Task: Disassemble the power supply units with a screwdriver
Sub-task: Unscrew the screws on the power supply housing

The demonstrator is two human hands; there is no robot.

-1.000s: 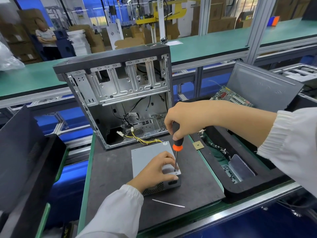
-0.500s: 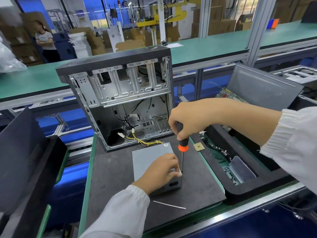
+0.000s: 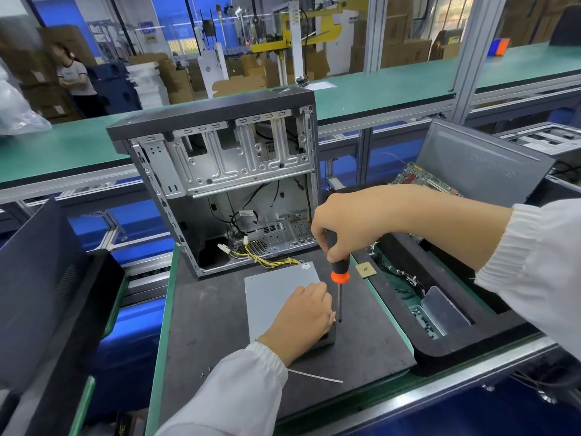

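1. Power supply unit lies flat on the dark mat, just in front of the open computer case, with its yellow wires trailing toward the case.
2. Left hand rests on the unit's near right corner, fingers curled over the edge and holding it.
3. Right hand has its fingers closed round the handle of the screwdriver. The shaft stands upright, its tip at that same corner beside the left fingertips.
4. White strip lies on the mat near its front edge.

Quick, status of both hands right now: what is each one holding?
Left hand: grips the near right corner of the power supply unit, steadying it.
Right hand: grips the screwdriver by its handle, tip down at that corner.
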